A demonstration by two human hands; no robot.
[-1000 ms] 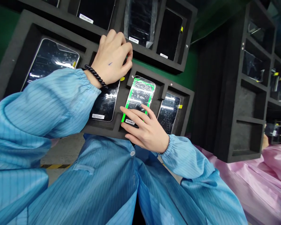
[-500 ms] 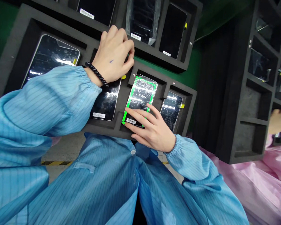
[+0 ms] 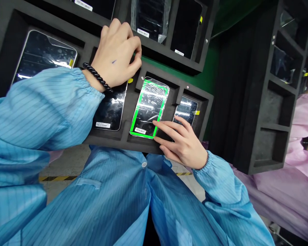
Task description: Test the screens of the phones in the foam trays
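In the black foam tray, a phone screen with a lit green border and wrinkled clear film lies in a compartment. At its lower right edge rests my right hand, fingers stretched out and apart. My left hand, wearing a black beaded bracelet, hovers over the tray's back edge with curled fingers; whatever they may hold is hidden. Beneath that wrist lies a dark screen with a white barcode label. A smaller screen with a yellow tab sits to the right, partly behind my right fingers.
Another screen fills the left compartment. Behind stands a second foam tray holding several dark screens, on a green surface. Stacked black trays rise at the right, beside a person in a pink sleeve.
My right hand has slid right, off the middle of the green-bordered screen to its edge, uncovering more of it. My left hand keeps its curled shape. The view has shifted slightly.
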